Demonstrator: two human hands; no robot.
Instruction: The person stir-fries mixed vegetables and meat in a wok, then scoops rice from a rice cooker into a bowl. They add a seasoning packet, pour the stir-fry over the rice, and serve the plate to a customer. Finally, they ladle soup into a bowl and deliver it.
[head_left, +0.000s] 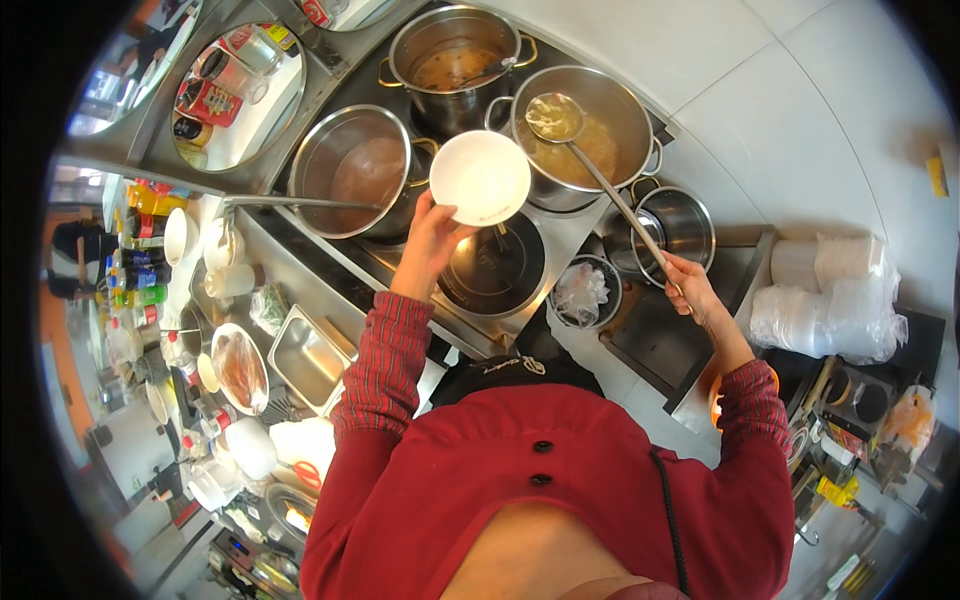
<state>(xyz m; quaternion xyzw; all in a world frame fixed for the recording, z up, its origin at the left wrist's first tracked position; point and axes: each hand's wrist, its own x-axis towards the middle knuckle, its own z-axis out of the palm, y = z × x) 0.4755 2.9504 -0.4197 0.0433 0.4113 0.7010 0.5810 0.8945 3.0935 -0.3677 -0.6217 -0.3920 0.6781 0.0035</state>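
Note:
My left hand (437, 234) holds a white bowl (480, 178) by its rim, above the gap between the pots. No food shows inside it. In my right hand (688, 286) is the handle of a long metal ladle (556, 120). The ladle's cup is filled with yellowish broth and pale pieces, and it hangs over a large steel pot (651, 127) of cloudy yellow soup. To the left stands a steel pot (315, 196) of brownish liquid with a long handle leaning in it. Farther back, another steel pot (450, 101) with gold handles contains reddish-brown soup and a utensil.
A round black cooktop (495, 274) lies just in front of me. Right of it are a bin with a plastic bag (581, 292) and empty-looking steel pots (675, 225). Wrapped stacks of plastic containers (825, 300) stand farther right. A metal tray (311, 360) and several bottles (142, 274) crowd the left counter.

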